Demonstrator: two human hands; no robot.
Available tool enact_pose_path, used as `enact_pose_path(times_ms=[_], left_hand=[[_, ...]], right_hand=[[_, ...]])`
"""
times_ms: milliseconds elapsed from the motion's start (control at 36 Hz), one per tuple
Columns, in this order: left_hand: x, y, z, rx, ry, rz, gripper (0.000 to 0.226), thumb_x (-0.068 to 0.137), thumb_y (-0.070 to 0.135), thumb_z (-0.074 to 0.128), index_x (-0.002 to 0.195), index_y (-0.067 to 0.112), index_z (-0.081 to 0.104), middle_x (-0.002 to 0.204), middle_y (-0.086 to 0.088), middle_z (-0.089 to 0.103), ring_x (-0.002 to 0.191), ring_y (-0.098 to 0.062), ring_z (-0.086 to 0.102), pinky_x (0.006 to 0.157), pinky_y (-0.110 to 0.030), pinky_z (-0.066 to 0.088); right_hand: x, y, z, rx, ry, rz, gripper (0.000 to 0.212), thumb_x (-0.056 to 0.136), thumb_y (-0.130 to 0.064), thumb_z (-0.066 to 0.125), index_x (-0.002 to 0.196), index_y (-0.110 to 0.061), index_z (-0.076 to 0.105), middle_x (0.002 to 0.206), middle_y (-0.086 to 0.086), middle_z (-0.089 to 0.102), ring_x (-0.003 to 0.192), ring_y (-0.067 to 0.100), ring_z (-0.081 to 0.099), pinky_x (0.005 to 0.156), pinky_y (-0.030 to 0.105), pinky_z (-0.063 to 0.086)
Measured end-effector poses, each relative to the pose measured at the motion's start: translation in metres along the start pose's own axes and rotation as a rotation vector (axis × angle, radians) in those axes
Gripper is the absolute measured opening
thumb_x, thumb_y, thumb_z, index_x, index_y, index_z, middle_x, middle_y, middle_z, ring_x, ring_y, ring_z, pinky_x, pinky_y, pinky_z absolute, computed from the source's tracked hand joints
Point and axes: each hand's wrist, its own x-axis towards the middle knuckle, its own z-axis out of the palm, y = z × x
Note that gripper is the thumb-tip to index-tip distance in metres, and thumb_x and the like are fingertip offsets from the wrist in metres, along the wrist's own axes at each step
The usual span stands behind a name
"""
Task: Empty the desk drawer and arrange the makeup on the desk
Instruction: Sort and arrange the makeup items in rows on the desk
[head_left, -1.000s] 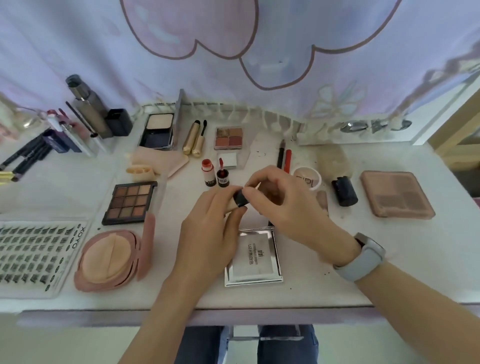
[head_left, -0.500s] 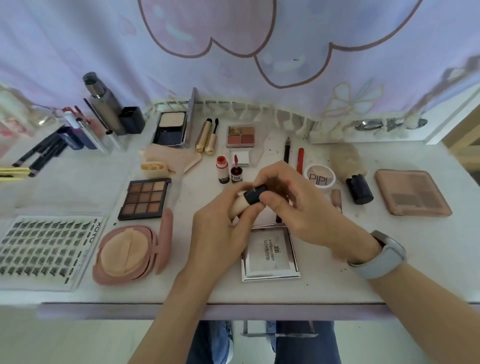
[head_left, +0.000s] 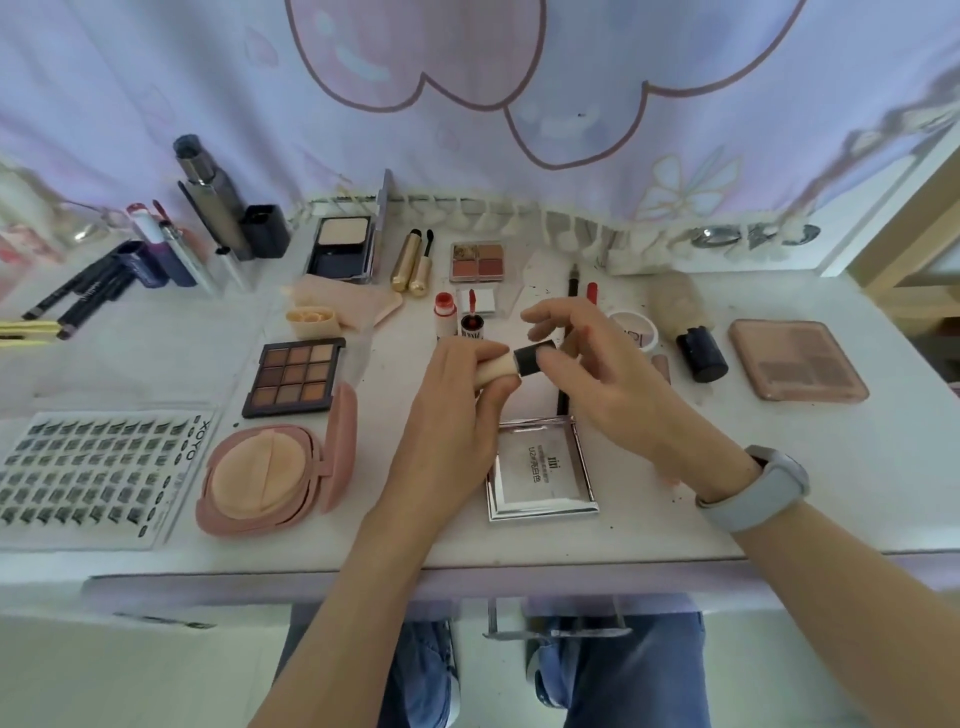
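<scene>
I have the small beige tube (head_left: 496, 369) in the air over the middle of the table (head_left: 831, 467), above the silver compact (head_left: 540, 470) that lies just toward me at six o'clock. The tube lies almost level, its long axis running nine to three, with the black cap (head_left: 530, 358) at the three o'clock end. My left hand (head_left: 457, 415) comes up from seven o'clock and wraps the beige body, thumb underneath, so the grip there is closed around the tube. My right hand (head_left: 597, 379) reaches in from four o'clock, wrist cocked, with thumb and a fingertip pinching the cap; the other fingers are lifted and spread toward twelve. The cap sits right at the seam with the body, and I cannot tell whether it is fully seated. I judge the coming move turns on that axis: any twist or pull must run straight along it toward three o'clock. The two open red lip tints (head_left: 460, 317) stand near, at twelve o'clock.
</scene>
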Motion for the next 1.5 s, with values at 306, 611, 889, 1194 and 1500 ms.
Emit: enact_pose_path(times_ms=[306,611,889,1194,1500], left_hand=[[0.002,0.003,0.0,0.133,0.097,0.019,0.018,0.09,0.013,0.058,0.106,0.005,0.061,0.091,0.007,0.052,0.087,-0.006,0.039,0.066,-0.018,0.032],[0.005,-0.003,0.003,0.124,0.024,-0.188,0.032,0.095,0.04,0.034,0.107,0.02,0.056,0.092,0.001,0.062,0.091,-0.022,0.051,0.079,-0.038,0.041],[0.004,-0.002,0.001,-0.093,0.071,-0.282,0.019,0.095,0.038,0.043,0.11,0.026,0.046,0.112,0.007,0.058,0.11,-0.018,0.049,0.094,-0.041,0.041],[0.005,-0.002,0.001,-0.035,0.242,-0.256,0.015,0.092,0.01,0.055,0.107,0.01,0.056,0.101,0.002,0.048,0.083,0.006,0.049,0.07,0.001,0.034],[0.007,-0.009,0.0,0.105,0.297,-0.323,0.025,0.093,0.021,0.054,0.117,0.015,0.059,0.108,-0.002,0.06,0.096,-0.02,0.055,0.08,-0.03,0.044]], right_hand=[[0.003,0.001,-0.014,-0.124,-0.095,-0.086,0.041,0.089,-0.001,0.052,0.123,-0.024,0.048,0.105,-0.008,0.053,0.078,0.003,0.049,0.07,0.015,0.041],[0.013,0.008,-0.041,-0.897,-0.061,-0.287,0.022,0.091,-0.012,0.056,0.112,-0.01,0.061,0.104,0.004,0.065,0.097,0.026,0.058,0.077,0.039,0.047],[0.011,0.024,-0.015,-0.211,0.18,0.076,0.012,0.088,-0.03,0.056,0.095,-0.036,0.05,0.086,-0.007,0.066,0.066,0.004,0.057,0.062,0.018,0.048],[0.028,0.016,0.008,-0.361,0.086,0.022,0.01,0.083,-0.028,0.063,0.091,-0.03,0.057,0.068,-0.018,0.056,0.062,-0.001,0.046,0.063,0.021,0.034],[0.034,0.02,0.024,-0.496,0.013,0.037,0.024,0.084,-0.032,0.064,0.106,-0.021,0.066,0.078,-0.017,0.058,0.077,0.007,0.04,0.079,0.029,0.036]])
